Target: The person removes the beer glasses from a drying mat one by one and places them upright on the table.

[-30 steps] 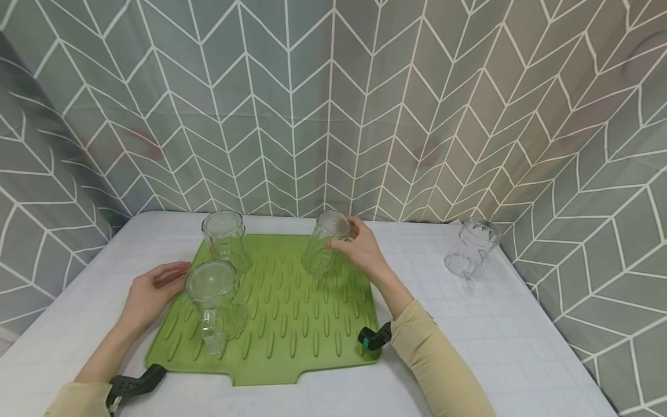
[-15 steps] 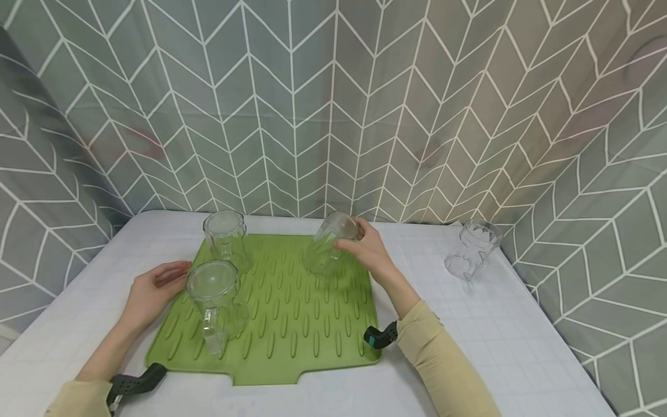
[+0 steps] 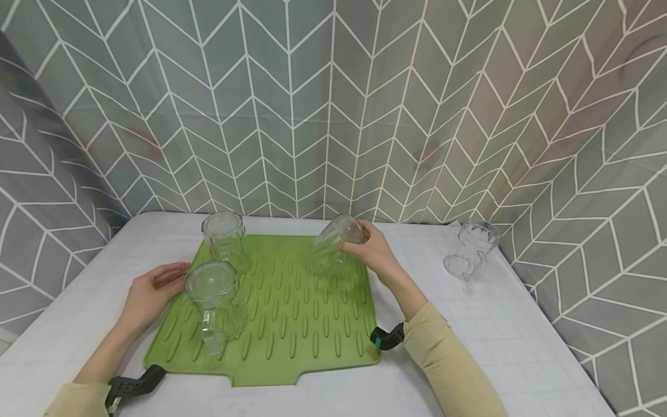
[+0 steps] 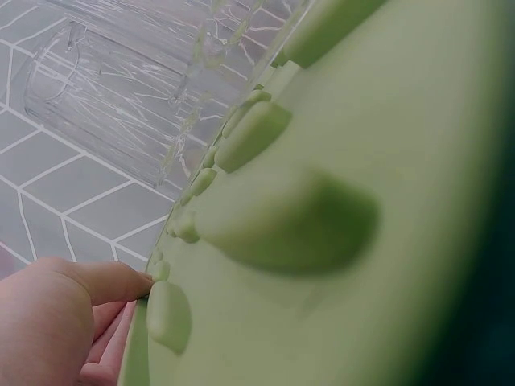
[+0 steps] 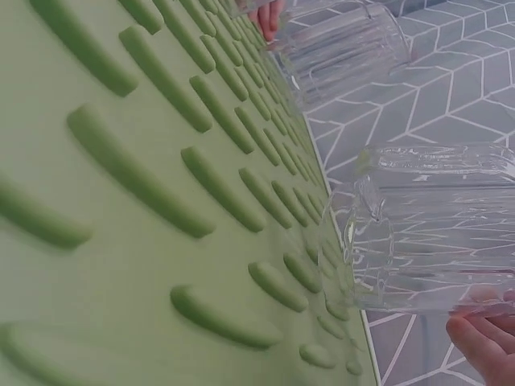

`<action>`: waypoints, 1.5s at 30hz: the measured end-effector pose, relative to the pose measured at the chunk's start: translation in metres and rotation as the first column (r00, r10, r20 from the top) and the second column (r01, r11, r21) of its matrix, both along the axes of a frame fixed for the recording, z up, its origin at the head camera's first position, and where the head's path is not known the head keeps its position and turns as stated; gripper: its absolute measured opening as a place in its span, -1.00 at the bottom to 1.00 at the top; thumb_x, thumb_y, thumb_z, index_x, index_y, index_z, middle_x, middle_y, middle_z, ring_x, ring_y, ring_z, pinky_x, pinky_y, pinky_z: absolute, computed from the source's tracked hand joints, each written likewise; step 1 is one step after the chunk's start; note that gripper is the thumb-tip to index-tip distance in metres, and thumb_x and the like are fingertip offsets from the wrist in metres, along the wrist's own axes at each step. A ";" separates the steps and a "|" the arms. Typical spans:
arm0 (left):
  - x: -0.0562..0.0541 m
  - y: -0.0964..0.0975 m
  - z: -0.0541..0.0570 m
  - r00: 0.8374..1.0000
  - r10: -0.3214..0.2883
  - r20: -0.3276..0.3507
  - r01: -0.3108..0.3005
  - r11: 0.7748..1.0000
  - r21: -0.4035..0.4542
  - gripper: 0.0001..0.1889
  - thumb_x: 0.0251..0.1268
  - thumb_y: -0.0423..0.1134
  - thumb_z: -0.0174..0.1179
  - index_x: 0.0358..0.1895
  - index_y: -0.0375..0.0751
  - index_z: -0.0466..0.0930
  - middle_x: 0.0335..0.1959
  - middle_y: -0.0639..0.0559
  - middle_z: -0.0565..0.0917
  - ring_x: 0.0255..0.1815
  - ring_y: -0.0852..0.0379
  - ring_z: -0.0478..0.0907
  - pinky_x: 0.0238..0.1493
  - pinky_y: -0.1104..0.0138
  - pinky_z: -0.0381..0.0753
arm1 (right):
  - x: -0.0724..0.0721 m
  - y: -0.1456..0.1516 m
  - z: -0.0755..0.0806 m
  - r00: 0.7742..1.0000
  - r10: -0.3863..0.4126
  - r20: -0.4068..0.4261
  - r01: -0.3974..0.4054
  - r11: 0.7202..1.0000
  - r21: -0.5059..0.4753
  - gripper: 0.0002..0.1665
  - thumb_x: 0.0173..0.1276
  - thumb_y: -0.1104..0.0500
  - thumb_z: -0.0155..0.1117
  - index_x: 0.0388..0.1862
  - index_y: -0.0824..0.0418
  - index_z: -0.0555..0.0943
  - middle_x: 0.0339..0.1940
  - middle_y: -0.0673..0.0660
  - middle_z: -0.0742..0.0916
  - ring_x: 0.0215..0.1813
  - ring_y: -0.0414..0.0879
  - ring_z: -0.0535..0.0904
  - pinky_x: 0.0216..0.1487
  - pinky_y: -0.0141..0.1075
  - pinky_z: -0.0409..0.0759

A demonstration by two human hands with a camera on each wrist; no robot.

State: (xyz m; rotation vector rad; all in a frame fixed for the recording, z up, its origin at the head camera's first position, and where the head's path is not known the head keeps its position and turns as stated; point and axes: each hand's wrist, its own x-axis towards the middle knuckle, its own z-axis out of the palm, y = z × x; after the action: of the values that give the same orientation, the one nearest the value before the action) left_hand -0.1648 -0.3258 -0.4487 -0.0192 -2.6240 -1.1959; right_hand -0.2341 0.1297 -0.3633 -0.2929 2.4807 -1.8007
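Toward the far right corner of the lime-green, rubbery-looking mat [image 3: 286, 365], your right hand [image 3: 375, 250] grips a clear cylindrical glass mug [image 3: 328, 249] near its upper end. Over the last second this mug has gone from a slight tilt to a strong lean toward the mat's right side, and your hand has shifted that way too. That suggests the mug is mid-handling, neither standing squarely nor set down; whether its lower end touches the mat is unclear. At the mat's left edge, your left hand [image 3: 151, 292] has stayed put, fingertips at the border; whether they pinch or merely touch it, I cannot tell. On the mat's left part stand two more clear glass mugs: a front mug [image 3: 212, 289], its chunky handle facing the mat's near edge, and a rear mug [image 3: 224, 236] at the far left corner. Well right of the mat, a clear faceted glass vessel [image 3: 471, 249] rests on a white, faintly gridded tablecloth [image 3: 500, 336]. Rows of raised, elongated ridges cover the mat. Beyond it hangs a grey-green fabric curtain [image 3: 312, 116] with white chevron lines.
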 end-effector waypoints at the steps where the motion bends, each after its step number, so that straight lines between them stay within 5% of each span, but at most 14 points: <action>1: 0.000 0.000 0.000 1.000 -0.001 -0.001 0.001 1.000 0.001 -0.49 0.47 -0.06 0.18 0.29 -0.37 0.47 0.22 -0.36 0.59 -0.09 0.83 0.27 -0.12 0.82 0.45 | 0.000 0.001 0.000 1.000 0.002 0.002 -0.002 1.000 0.001 -0.09 0.18 0.08 0.47 0.48 0.17 0.30 0.40 0.22 0.52 0.42 0.14 0.41 0.43 0.11 0.41; 45: 0.001 0.000 0.001 1.000 -0.007 0.003 0.007 1.000 0.010 -0.47 0.47 -0.05 0.18 0.30 -0.38 0.46 0.22 -0.37 0.58 -0.11 0.83 0.31 -0.13 0.82 0.45 | 0.003 0.037 -0.016 0.994 0.021 0.109 -0.010 0.995 -0.100 -0.08 0.19 0.16 0.44 0.51 0.21 0.26 0.36 0.26 0.56 0.40 0.12 0.43 0.54 0.04 0.27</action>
State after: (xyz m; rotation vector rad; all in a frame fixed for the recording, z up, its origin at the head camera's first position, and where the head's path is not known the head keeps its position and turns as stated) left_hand -0.1636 -0.3255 -0.4482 -0.0253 -2.6225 -1.2128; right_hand -0.2310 0.1672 -0.3792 -0.2119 2.3137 -1.8835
